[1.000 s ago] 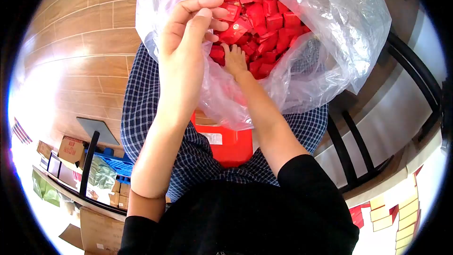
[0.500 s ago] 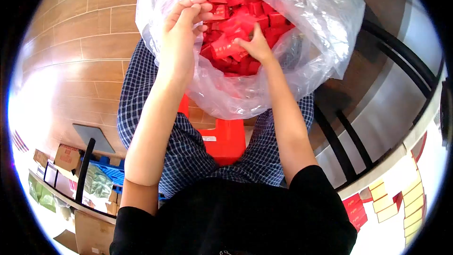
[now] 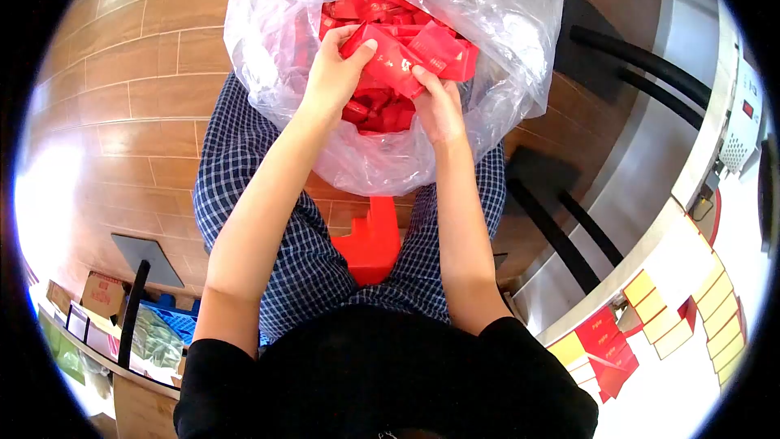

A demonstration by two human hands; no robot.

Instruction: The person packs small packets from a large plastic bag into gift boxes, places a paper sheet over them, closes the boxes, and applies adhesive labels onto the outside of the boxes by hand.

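A large clear plastic bag (image 3: 512, 28) stands open between my knees, filled with small red packets (image 3: 382, 110). Above the pile, my left hand (image 3: 335, 77) pinches the left end of a red packet with gold print (image 3: 388, 58), thumb on top. My right hand (image 3: 440, 107) grips the lower right end of that packet, its thumb lying on the surface. More red packets (image 3: 443, 49) fan out just beyond my right thumb; whether my right fingers hold them from below is hidden.
A red plastic stool (image 3: 370, 248) shows between my legs. Black metal table legs (image 3: 561, 236) rise at the right. On the right tabletop lie red boxes (image 3: 605, 345) and yellow boxes (image 3: 650, 305). Cardboard boxes (image 3: 104, 297) and a blue pallet (image 3: 171, 317) sit at lower left.
My left hand, loosely curled at the bag's left rim before, has moved right and taken hold of the packet. My right hand has lifted red packets from the pile. The view has shifted slightly.
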